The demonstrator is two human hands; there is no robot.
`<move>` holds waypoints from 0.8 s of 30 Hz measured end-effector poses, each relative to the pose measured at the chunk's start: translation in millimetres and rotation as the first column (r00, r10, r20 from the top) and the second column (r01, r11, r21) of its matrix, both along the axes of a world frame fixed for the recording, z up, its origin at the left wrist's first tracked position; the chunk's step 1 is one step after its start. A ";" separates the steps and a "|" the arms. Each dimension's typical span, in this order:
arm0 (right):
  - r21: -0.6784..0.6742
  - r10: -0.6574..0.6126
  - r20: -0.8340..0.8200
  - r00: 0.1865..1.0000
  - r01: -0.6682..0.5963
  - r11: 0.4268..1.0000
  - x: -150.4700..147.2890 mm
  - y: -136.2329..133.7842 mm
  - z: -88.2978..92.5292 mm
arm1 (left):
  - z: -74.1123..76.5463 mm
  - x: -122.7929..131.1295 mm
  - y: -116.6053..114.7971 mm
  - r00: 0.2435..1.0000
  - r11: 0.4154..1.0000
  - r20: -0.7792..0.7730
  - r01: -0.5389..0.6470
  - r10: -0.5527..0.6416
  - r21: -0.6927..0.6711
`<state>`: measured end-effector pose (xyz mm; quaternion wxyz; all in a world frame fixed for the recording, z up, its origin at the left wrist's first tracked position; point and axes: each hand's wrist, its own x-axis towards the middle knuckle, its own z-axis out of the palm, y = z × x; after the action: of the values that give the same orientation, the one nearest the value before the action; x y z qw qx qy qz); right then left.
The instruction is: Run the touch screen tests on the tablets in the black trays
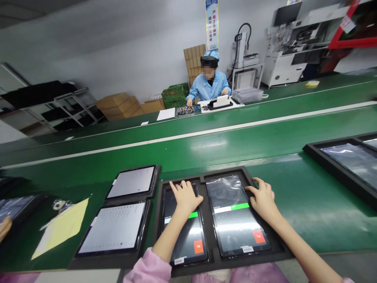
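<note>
In front of me a black foam tray (207, 220) carries two tablets side by side. The left tablet (188, 239) shows a dark screen with a green bar and a red square. On its upper part rests my left hand (186, 197), thumb and fingers spread, covering some of the screen. The right tablet (235, 224), under clear film, has a similar screen with white and green bars. My right hand (263, 198) is at the tray's right rim, beside that tablet's upper right edge, with thumb and fingers apart. Neither hand visibly grips anything.
Two tablets with light screens (113, 228) lie in another tray to the left. Beyond them are a yellow sheet (63, 228), a tape roll (59, 204) and another person's hand (5, 227). Another tray (326, 165) stands right. A co-worker (209, 84) sits across the green bench.
</note>
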<state>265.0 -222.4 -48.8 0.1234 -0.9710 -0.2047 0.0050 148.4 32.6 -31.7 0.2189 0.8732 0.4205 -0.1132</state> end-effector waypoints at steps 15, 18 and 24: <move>0.108 0.086 0.032 0.996 -0.089 0.990 19.5 -10.5 -29.0 | -0.7 1.8 3.6 0.999 0.996 -0.034 0.038 -0.035 0.086; 0.080 0.080 0.034 0.996 -0.083 0.993 14.5 -13.8 -24.3 | 11.1 -26.5 16.2 0.998 0.996 0.036 0.048 -0.046 -0.071; -0.063 0.459 0.450 0.766 -0.486 0.872 -18.4 9.6 -9.1 | 14.4 -102.2 23.0 0.939 0.928 0.094 -0.304 0.330 -0.216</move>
<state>246.5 -212.7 -57.9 0.0951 -0.8580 -0.4653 -0.1954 46.3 55.6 -17.2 0.3468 0.7729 0.5278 -0.0613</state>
